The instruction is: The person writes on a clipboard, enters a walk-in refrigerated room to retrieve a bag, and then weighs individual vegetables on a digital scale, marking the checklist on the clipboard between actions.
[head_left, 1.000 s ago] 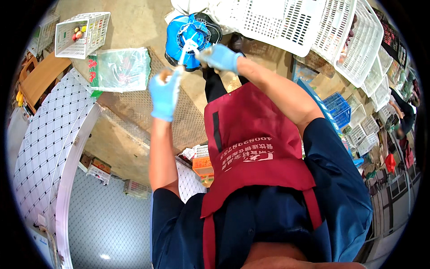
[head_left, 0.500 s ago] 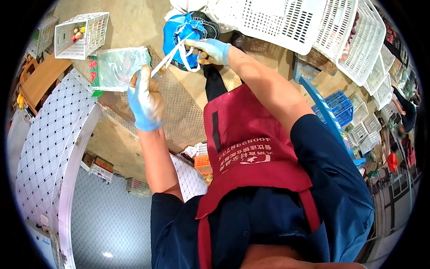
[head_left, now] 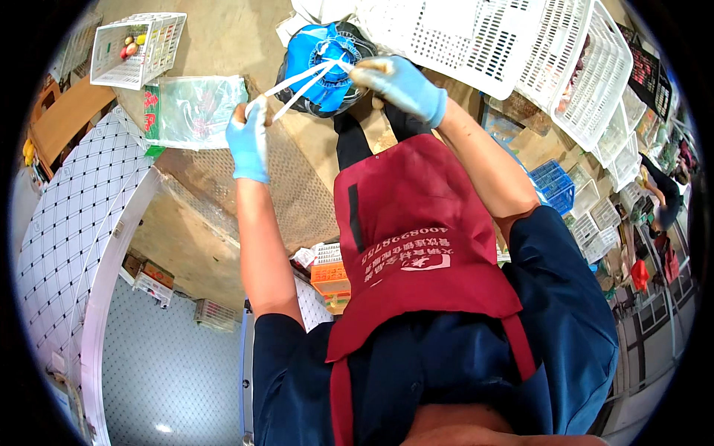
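Observation:
A blue bag (head_left: 303, 53) with a gathered, puckered top stands on the floor in front of me, with dark, glossy material around its sides. White ties (head_left: 305, 83) cross over its top and stretch out toward both hands. My left hand (head_left: 250, 140), in a blue and white glove stained brown at the fingers, is closed on the ties to the left of the bag. My right hand (head_left: 403, 83), gloved the same way, is closed at the bag's right edge, where the ties run into its fingertips. Its exact grip is partly hidden.
A flat pack of clear plastic bags (head_left: 199, 111) lies left of the blue bag. Beyond it a white crate (head_left: 140, 49) holds some round produce. White perforated crates (head_left: 461, 44) crowd the right side, near a blue crate (head_left: 552, 186). Another person (head_left: 664, 195) is at far right.
My right hand has moved right, from over the bag to its right edge. My left hand has lowered slightly. The ties now lie straighter across the bag, which sits a little further right in view.

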Demonstrator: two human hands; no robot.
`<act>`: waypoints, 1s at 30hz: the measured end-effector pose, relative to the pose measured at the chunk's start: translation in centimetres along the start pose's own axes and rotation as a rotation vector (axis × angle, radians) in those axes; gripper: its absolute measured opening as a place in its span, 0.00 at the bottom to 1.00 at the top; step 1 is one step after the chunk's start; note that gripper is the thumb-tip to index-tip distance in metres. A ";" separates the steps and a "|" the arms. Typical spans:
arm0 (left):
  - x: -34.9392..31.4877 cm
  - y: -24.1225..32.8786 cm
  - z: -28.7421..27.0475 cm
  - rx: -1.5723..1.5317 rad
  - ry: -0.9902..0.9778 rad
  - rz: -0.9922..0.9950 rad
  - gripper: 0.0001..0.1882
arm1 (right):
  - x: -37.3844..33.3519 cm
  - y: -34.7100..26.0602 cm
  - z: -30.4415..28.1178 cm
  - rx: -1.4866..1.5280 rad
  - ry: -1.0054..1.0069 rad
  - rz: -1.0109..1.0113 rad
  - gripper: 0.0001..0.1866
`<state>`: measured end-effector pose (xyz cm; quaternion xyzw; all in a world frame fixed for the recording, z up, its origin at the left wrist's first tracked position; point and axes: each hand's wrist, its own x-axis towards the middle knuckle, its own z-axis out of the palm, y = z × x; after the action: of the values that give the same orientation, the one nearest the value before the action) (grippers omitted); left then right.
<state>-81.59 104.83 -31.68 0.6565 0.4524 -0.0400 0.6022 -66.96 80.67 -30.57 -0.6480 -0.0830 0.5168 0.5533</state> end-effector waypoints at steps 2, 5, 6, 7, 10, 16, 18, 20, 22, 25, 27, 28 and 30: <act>-1.3 0.8 -0.1 -0.382 0.048 -0.077 0.13 | 0.2 1.3 -0.5 0.495 0.051 0.111 0.14; -5.4 5.5 0.5 -0.631 0.015 -0.024 0.10 | 1.8 3.3 -0.5 0.445 0.195 0.228 0.15; -6.6 6.9 0.4 -0.653 -0.017 0.021 0.09 | 2.3 4.4 -0.4 0.395 0.259 0.233 0.16; -7.3 7.5 0.0 -0.649 -0.057 0.046 0.10 | 2.7 5.5 -0.4 0.345 0.323 0.238 0.17; -8.8 9.6 -0.3 -0.637 -0.065 0.105 0.13 | 2.9 5.3 -0.1 0.004 0.221 0.347 0.29; -9.0 9.8 -2.4 -0.702 -0.202 0.096 0.17 | 1.7 5.3 1.5 -0.490 0.017 0.110 0.19; -9.0 7.6 -3.1 -0.570 -0.103 0.024 0.19 | 1.0 3.2 1.3 -0.272 0.037 0.107 0.18; -8.4 4.3 -4.0 -0.366 0.000 -0.060 0.21 | -1.9 0.6 3.0 0.009 -0.070 0.085 0.16; -8.1 0.3 -4.8 -0.242 0.066 -0.134 0.22 | -5.2 -2.4 5.1 -0.100 -0.159 -0.430 0.12; -9.2 0.6 -5.6 -0.415 0.055 -0.109 0.24 | -11.1 -10.2 3.6 -0.185 -0.387 -0.319 0.09; -9.2 2.7 -6.8 -0.628 -0.068 0.047 0.22 | -12.3 -11.5 0.8 -0.057 -0.232 -0.166 0.12; -9.1 3.3 -6.9 -0.697 -0.134 0.074 0.22 | -12.5 -11.7 -0.3 0.002 -0.165 -0.102 0.13; -9.5 8.0 -3.3 -0.587 0.159 -0.066 0.22 | -13.0 -11.8 1.0 -0.104 -0.146 -0.204 0.14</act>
<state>-83.71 103.41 -19.08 0.4403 0.5115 0.1242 0.7274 -68.18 76.87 -13.41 -0.6247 -0.2154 0.4985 0.5611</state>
